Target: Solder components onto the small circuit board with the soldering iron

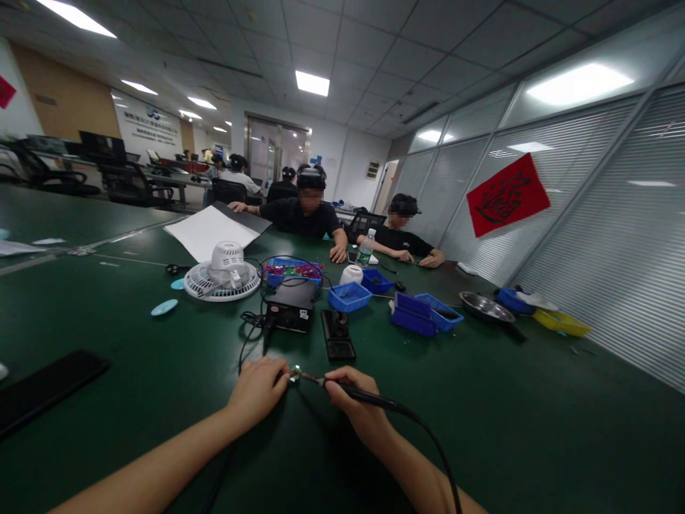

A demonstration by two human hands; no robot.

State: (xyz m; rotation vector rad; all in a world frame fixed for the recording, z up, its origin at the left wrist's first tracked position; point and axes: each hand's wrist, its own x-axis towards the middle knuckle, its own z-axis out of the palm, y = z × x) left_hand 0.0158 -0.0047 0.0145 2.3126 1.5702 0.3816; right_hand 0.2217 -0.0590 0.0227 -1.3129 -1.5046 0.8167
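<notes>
Soldering iron [372, 399]: right hand [364, 421] has its grip wrapped around the handle; probably light, stiff, hot-tipped.
Small green board [295, 374]: iron tip's nine o'clock; likely light, fragile; take by edges.
Left hand [257, 385]: at the board's nine o'clock; cannot tell whether its grip pinches.

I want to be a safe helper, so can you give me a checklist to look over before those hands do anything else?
1. Right grip has the soldering iron by its black handle: ok.
2. Left grip is at the small green piece: ok. Whether it is pinched firmly: cannot tell.
3. Left fingertips are well away from the metal tip: not ok, they look close.
4. Metal tip is touching the green piece: cannot tell, too small to see.
5. Iron is hot or cold: cannot tell, so treat it as hot.
6. Bottle stands upright, away from both grips: ok.
</notes>
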